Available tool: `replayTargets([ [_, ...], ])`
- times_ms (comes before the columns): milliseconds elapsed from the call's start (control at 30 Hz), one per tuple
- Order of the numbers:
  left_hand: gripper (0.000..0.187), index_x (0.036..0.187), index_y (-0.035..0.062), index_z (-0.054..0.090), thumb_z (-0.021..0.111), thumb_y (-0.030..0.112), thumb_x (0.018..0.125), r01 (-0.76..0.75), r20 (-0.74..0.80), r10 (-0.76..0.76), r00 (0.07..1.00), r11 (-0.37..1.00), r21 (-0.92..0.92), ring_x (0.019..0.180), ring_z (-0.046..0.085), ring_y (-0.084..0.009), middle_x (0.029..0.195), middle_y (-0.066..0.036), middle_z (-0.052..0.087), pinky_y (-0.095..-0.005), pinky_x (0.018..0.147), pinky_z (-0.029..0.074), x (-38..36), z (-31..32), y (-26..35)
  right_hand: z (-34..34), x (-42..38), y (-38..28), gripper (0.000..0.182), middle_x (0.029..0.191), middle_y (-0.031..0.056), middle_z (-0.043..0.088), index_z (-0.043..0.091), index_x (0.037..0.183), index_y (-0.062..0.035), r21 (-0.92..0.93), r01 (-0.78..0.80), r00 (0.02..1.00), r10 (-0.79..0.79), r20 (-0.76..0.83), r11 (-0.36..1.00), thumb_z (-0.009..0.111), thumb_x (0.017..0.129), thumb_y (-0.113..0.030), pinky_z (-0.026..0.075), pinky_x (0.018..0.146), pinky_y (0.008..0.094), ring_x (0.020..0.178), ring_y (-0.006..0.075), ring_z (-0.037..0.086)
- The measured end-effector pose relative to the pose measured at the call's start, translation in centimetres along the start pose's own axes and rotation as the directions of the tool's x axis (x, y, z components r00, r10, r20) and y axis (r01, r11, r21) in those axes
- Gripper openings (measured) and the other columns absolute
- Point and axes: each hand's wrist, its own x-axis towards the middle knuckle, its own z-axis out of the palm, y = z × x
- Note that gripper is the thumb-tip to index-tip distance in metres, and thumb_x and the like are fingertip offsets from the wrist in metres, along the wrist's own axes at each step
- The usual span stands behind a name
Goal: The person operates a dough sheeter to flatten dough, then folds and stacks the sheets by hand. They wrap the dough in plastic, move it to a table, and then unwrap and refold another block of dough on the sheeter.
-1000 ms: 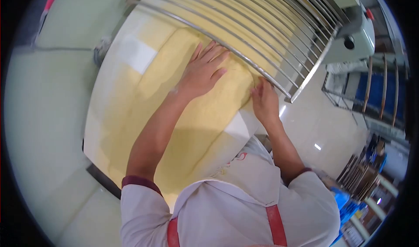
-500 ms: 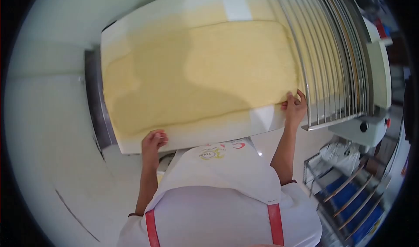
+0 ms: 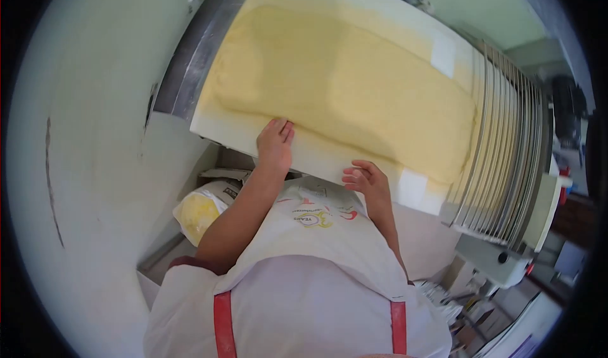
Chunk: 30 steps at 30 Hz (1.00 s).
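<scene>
A wide, thick sheet of yellow dough (image 3: 380,92) lies on the white belt (image 3: 234,127) of a dough sheeter. My left hand (image 3: 276,144) is at the near long edge of the dough, left of the middle, its fingertips touching or just beside that edge; the thumb is hard to make out. Farther right, my right hand (image 3: 368,182) hovers by the belt's near side, fingers bent and apart, holding nothing. A small gap separates it from the dough. A pale rectangular patch (image 3: 411,189) shows on the belt to its right.
A metal bar guard (image 3: 491,168) spans the belt at the right, with the machine's body (image 3: 500,263) below it. A dark metal end plate (image 3: 196,60) borders the belt on the left. Below it sits a plastic bag with yellow contents (image 3: 201,213), beside the wall.
My view has turned, so the belt now slants down to the right. My right hand has left the dough's right corner and come toward my left hand, which has moved up to the dough's near edge.
</scene>
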Motion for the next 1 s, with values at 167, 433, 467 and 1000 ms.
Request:
replayTargets([
  [167,0.021,0.100,0.0070,0.059,0.068,0.009,0.082,-0.058,-0.143,0.088,0.986,0.979,0.196,0.080,0.055,-0.0136,0.088,-0.001,0.059,-0.0281,0.080,0.047,1.0,3.6,0.1,0.7,6.7,-4.9,0.027,0.099,0.0118,0.065,0.056,0.114,-0.0004,-0.362,0.367,0.930,-0.337,0.145,0.857,0.059,0.091,-0.014,0.052,0.077,0.0323,0.087,0.0194,0.065],
  [433,0.026,0.099,-0.0020,0.059,0.072,0.014,0.083,-0.056,-0.172,0.066,0.983,0.997,0.060,0.086,0.062,-0.0168,0.099,-0.012,0.064,-0.0306,0.075,0.051,-0.6,6.6,-1.5,2.3,27.7,-14.6,0.036,0.117,0.0160,0.060,0.057,0.116,-0.0045,-0.705,0.706,0.482,-0.683,0.549,-0.069,0.063,0.084,-0.018,0.042,0.094,0.0438,0.107,0.0357,0.056],
  [467,0.026,0.099,-0.0028,0.059,0.072,0.013,0.083,-0.103,-0.204,0.107,0.973,0.994,0.030,0.085,0.062,-0.0174,0.099,-0.012,0.064,-0.0306,0.075,0.052,-0.3,6.7,-1.9,4.2,30.9,-15.6,0.038,0.121,0.0167,0.057,0.056,0.117,-0.0033,-0.708,0.697,0.475,-0.664,0.578,-0.118,0.063,0.085,-0.022,0.041,0.095,0.0436,0.109,0.0350,0.055],
  [1000,0.026,0.106,-0.0073,0.058,0.066,0.010,0.087,-0.353,-0.350,0.358,0.866,0.932,0.080,0.087,0.063,-0.0173,0.101,-0.013,0.065,-0.0297,0.074,0.052,1.4,6.1,-1.5,14.2,41.6,-20.4,0.057,0.084,0.0180,0.066,0.063,0.091,0.0055,-0.712,0.697,0.702,-0.128,0.701,-0.084,0.061,0.082,-0.051,0.049,0.073,0.0383,0.077,0.0326,0.062],
])
